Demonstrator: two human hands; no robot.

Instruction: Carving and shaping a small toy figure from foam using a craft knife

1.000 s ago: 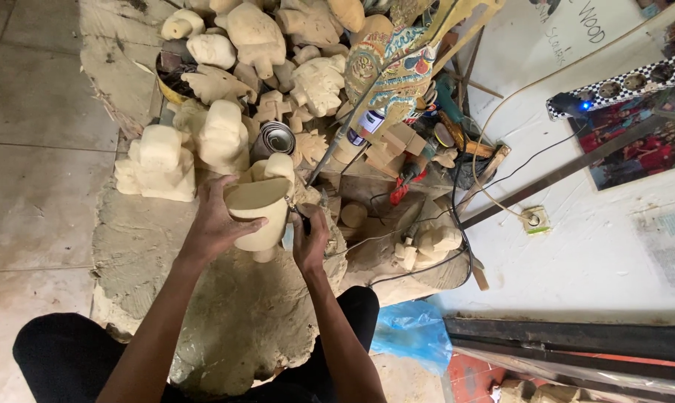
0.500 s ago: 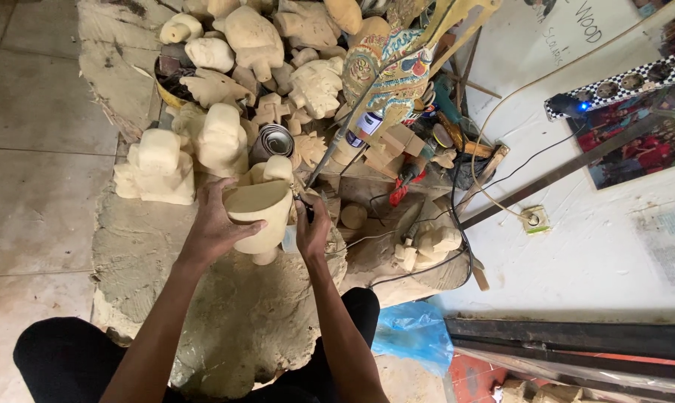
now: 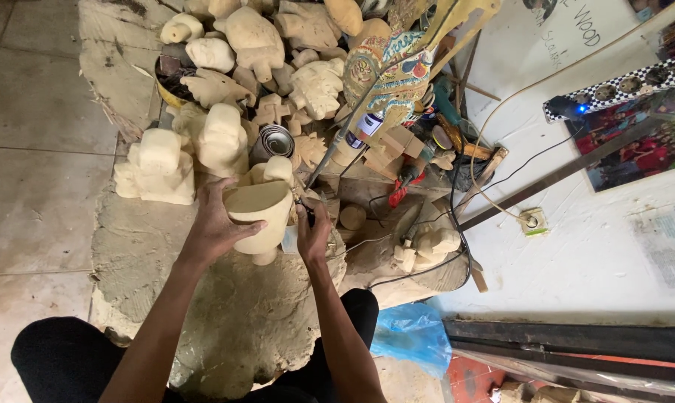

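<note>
My left hand (image 3: 216,224) grips a pale, roughly carved wooden block (image 3: 264,215) and holds it upright over a dusty mat (image 3: 151,254). My right hand (image 3: 313,233) is closed around a small dark-handled carving tool (image 3: 305,213) and presses it against the block's right side. Both forearms reach up from the bottom of the head view, over my black-trousered legs.
Several unfinished pale wood carvings (image 3: 225,138) and offcuts crowd the mat beyond the block, with a metal tin (image 3: 272,142) among them. A painted flat puppet figure (image 3: 389,71) leans at the back. Cables, hand tools and a power strip (image 3: 621,86) lie right; a blue bag (image 3: 416,336) sits near my knee.
The block and both hands have stayed almost in place; my right hand has shifted slightly against the block's side.
</note>
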